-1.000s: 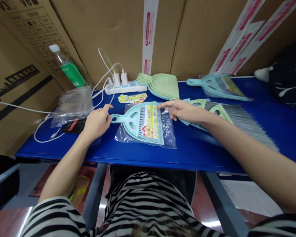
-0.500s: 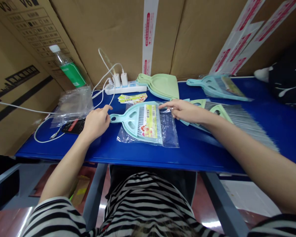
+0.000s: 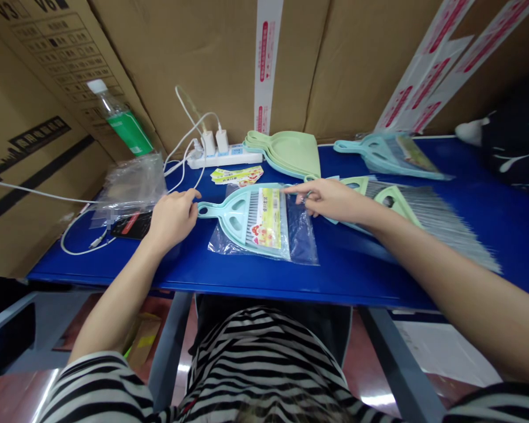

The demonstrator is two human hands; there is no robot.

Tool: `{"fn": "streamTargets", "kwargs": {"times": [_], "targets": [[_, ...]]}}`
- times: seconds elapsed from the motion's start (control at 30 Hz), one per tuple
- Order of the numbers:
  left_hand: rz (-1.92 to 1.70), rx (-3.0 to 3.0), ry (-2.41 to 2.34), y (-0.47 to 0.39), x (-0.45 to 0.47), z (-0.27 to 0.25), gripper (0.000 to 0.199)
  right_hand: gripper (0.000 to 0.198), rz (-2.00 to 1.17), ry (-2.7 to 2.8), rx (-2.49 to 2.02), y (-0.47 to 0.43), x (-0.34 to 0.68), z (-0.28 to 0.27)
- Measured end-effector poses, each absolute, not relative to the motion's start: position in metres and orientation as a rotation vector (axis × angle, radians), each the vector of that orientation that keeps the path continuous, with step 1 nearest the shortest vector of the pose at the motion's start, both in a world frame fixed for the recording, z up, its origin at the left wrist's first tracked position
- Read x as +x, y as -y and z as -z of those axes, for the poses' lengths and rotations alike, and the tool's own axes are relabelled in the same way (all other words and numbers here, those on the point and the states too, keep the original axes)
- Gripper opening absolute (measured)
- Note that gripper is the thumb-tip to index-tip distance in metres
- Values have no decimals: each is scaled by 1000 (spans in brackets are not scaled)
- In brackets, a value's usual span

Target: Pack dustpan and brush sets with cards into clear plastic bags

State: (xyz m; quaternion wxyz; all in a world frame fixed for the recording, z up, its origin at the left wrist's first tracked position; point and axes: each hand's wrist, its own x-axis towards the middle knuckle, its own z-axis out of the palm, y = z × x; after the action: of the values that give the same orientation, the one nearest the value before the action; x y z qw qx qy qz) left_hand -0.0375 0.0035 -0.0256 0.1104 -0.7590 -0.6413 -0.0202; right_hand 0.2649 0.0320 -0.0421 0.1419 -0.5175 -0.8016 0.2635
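Observation:
In front of me a light blue dustpan (image 3: 229, 234) lies in a clear plastic bag (image 3: 304, 238), its handle pointing left. A small brush (image 3: 250, 216) with grey bristles is nested in it, partly covered by a yellow-green printed label card (image 3: 270, 217). My left hand (image 3: 173, 218) rests loosely curled beside the handle's end, index finger lifted away from the thumb; I see nothing held. My right hand (image 3: 326, 197) reaches across with its index finger stretched to the pan's upper right corner. Its other fingers are bent loosely and appear to hold nothing.
Stacked green and blue dustpans (image 3: 291, 151) stand behind, near loose label cards (image 3: 237, 175) and a power strip (image 3: 229, 156). Grey-bristled brushes (image 3: 441, 226) lie under my right forearm; a bagged dustpan (image 3: 388, 154) is farther right. Plastic bags (image 3: 134, 182), a phone (image 3: 132, 225) and a bottle (image 3: 123, 123) are left.
The right hand's fingertip has shifted very slightly left and down at the pan's corner. The bagged dustpan has barely moved, and the left hand looks almost the same.

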Motion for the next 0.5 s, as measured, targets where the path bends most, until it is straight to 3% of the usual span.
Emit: {"fn": "streamTargets", "kwargs": {"times": [0.5], "targets": [[82, -2235, 1842, -3, -39, 26, 37, 43, -797, 2290, -1431, -29, 265, 40]]}}
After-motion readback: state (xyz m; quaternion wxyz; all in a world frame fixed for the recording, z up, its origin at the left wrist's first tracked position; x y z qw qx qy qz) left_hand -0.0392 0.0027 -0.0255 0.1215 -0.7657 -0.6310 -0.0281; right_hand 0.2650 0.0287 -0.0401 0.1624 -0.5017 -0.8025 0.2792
